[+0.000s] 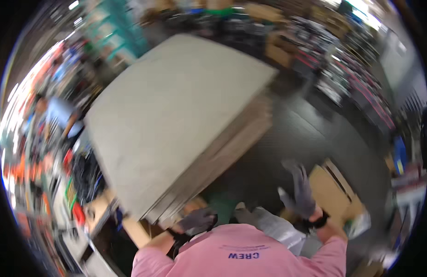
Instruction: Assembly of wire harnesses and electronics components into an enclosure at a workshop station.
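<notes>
while the picture is blurred, the left hand (197, 220) in a grey glove rests curled at the near edge of a stack of large grey boards (176, 115), gripping nothing that i can see. the right hand (300, 191), also gloved, is raised with fingers spread wide, holding nothing, above a brown cardboard box (333, 187) on the dark floor (306, 129). farther away, shelves (356, 69) stand behind the tilted stack.

Brown cardboard box (331, 191) lower right, flaps open
</notes>
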Tool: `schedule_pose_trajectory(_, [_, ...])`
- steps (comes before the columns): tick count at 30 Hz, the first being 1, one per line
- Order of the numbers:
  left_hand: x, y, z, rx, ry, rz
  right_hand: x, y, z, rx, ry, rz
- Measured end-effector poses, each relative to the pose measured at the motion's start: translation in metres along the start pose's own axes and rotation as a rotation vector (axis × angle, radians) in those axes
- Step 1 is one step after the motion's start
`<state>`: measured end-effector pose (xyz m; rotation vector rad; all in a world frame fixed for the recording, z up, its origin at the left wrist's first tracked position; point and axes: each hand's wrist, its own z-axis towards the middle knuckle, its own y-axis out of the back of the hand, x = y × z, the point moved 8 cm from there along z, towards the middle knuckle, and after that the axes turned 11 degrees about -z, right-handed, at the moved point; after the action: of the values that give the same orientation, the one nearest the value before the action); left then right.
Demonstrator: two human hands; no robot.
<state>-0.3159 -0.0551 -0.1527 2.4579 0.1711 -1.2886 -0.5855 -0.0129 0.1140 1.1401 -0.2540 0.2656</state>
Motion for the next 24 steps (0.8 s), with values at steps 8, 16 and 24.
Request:
schedule_pose_trajectory(8, [0.128,0.005,0.026,-0.258,0.754,-0.660,-0.116,0.172,0.075,-0.404,0.174,0.443])
schedule_pose_trajectory(16, [0.148,0.069,0.032,-0.191,0.723,-0.475,-0.260,0.182,0.109,-0.349,0.004,0.493])
schedule_pose_trajectory(24, [-0.013,0.052,0.219,-0.131,0.657,-0.273,-0.423,0.215,0.138,-0.326,-0.154,0.570])
